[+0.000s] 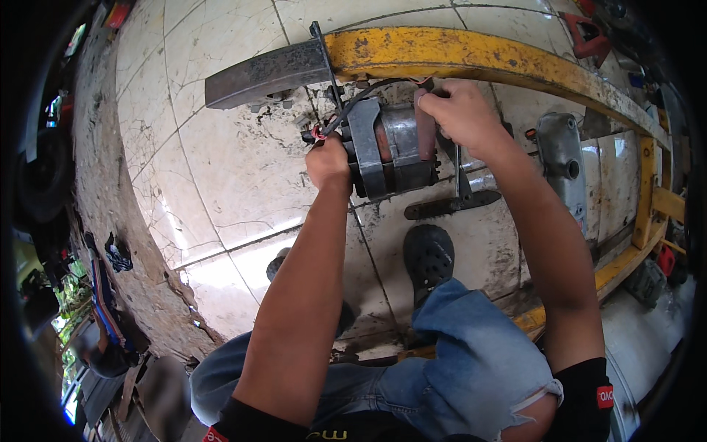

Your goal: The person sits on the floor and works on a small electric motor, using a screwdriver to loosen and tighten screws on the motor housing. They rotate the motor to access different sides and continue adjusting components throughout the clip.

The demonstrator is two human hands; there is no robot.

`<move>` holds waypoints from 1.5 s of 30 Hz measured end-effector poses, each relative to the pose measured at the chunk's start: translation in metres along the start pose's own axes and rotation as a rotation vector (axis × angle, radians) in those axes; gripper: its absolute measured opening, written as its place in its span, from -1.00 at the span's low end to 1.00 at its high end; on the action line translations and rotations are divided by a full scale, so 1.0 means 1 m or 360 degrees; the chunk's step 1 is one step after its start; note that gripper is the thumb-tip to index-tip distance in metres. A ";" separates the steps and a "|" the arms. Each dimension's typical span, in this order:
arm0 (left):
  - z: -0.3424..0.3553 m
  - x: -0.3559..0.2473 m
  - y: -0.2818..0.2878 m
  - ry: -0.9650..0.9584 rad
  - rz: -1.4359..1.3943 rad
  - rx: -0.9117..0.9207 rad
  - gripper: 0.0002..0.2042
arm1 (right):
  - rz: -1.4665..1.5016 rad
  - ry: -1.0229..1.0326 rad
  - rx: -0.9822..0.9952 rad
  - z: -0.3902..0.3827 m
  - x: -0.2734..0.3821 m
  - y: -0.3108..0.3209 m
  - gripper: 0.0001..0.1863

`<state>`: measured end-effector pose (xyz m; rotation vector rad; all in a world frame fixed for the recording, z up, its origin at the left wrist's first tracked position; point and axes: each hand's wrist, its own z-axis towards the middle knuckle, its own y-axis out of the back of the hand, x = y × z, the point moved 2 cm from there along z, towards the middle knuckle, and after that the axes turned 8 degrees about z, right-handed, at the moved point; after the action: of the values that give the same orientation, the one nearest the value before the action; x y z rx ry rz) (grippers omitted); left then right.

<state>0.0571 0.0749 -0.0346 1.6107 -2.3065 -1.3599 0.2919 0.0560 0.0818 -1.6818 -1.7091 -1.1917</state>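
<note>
A grey metal electric motor [403,136] with a reddish band around its middle stands on the tiled floor before me. My left hand [328,161] is closed at its left end, the fingertips partly hidden. Beside that hand, a black cable [368,90] with red wire at its end arches over the motor toward the right. My right hand [464,118] pinches the upper part of a flat reddish-brown strip [426,132], which hangs down against the motor's right side. I cannot tell the strip's material.
A yellow steel frame [442,55] with a dark end [269,74] curves behind the motor and down the right. Near my shoe [428,258] lies a dark metal bracket [453,206]. A grey metal cover [563,166] stands right of my forearm. A red stand [585,37] is farther back.
</note>
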 end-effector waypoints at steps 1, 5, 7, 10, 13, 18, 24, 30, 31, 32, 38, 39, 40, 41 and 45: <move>0.004 0.003 0.001 -0.0009 0.0029 -0.0026 -0.51 | 0.0049 -0.0038 0.0057 -0.003 0.002 -0.001 -0.65; 0.007 0.007 0.001 0.0028 -0.0015 -0.0031 -0.51 | 0.0095 -0.0147 0.0320 -0.016 0.002 -0.006 -0.66; 0.007 0.007 0.000 -0.0003 -0.0031 -0.0038 -0.51 | -0.0023 -0.0242 0.0425 -0.021 0.006 -0.014 -0.63; 0.004 0.005 -0.001 0.0035 0.0008 -0.0041 -0.51 | -0.0335 0.0128 0.0114 -0.007 -0.013 -0.027 -0.64; 0.010 0.008 -0.004 0.0050 -0.0078 0.0000 -0.51 | -0.0109 0.0183 0.0023 0.021 -0.012 -0.008 -0.62; 0.012 0.011 0.001 0.0036 -0.0081 -0.0027 -0.51 | 0.0021 -0.0282 0.0333 0.021 0.007 -0.004 -0.61; -0.005 0.001 0.004 0.0005 0.0018 -0.0024 -0.51 | -0.0173 -0.0311 0.0497 0.030 0.015 -0.017 -0.71; -0.003 0.000 0.006 -0.0008 0.0040 -0.0042 -0.50 | -0.0111 -0.0325 0.0411 0.033 0.020 -0.032 -0.80; -0.005 -0.002 0.005 -0.0022 0.0054 -0.0049 -0.49 | -0.0063 -0.0306 0.0334 0.034 0.018 -0.036 -0.82; -0.007 -0.002 0.005 -0.0025 0.0070 -0.0041 -0.50 | -0.0015 -0.0286 0.0257 0.035 0.014 -0.041 -0.82; -0.006 -0.004 0.012 -0.0010 0.0094 -0.0042 -0.50 | -0.0095 -0.0318 0.0368 0.035 0.015 -0.035 -0.81; -0.008 -0.004 0.009 -0.0016 0.0085 -0.0037 -0.50 | -0.0086 -0.0349 0.0389 0.034 0.013 -0.032 -0.81; -0.009 -0.003 0.007 -0.0022 0.0075 -0.0033 -0.51 | -0.0112 -0.0302 0.0362 0.036 0.010 -0.033 -0.81; -0.010 -0.003 0.007 -0.0020 0.0104 -0.0037 -0.51 | -0.0139 -0.0256 0.0336 0.039 0.006 -0.035 -0.82; -0.008 -0.005 0.006 -0.0042 0.0143 -0.0048 -0.51 | -0.0040 -0.0258 0.0352 0.044 0.005 -0.036 -0.83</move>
<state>0.0593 0.0741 -0.0235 1.4710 -2.3298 -1.3974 0.2674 0.0993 0.0540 -1.6623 -1.8868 -0.8596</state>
